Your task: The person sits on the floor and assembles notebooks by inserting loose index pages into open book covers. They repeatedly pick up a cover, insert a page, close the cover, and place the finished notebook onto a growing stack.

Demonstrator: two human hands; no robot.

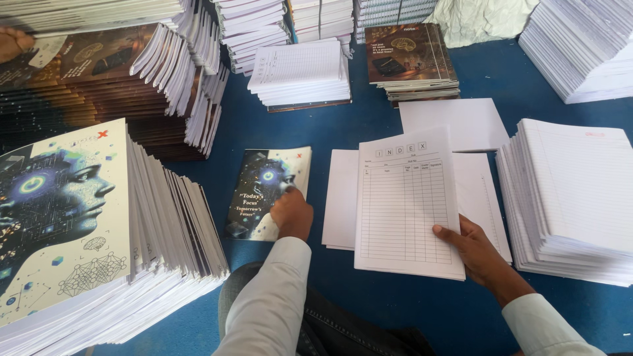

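My left hand (pixel 291 213) rests with curled fingers on a single printed cover (pixel 260 188) that lies flat on the blue surface, dark with a pale corner. My right hand (pixel 476 248) grips the lower right edge of a thin white sheaf topped by a ruled table page (pixel 403 198). That sheaf lies over blank white sheets (pixel 341 198). Both sleeves are pale grey.
A tall fanned stack of covers with a face picture (pixel 79 224) stands at the left. Ruled paper stacks (pixel 573 198) rise at the right. Brown-covered stacks (pixel 410 59) and white paper piles (pixel 300 72) fill the back. Another person's hand (pixel 13 43) shows at the far left.
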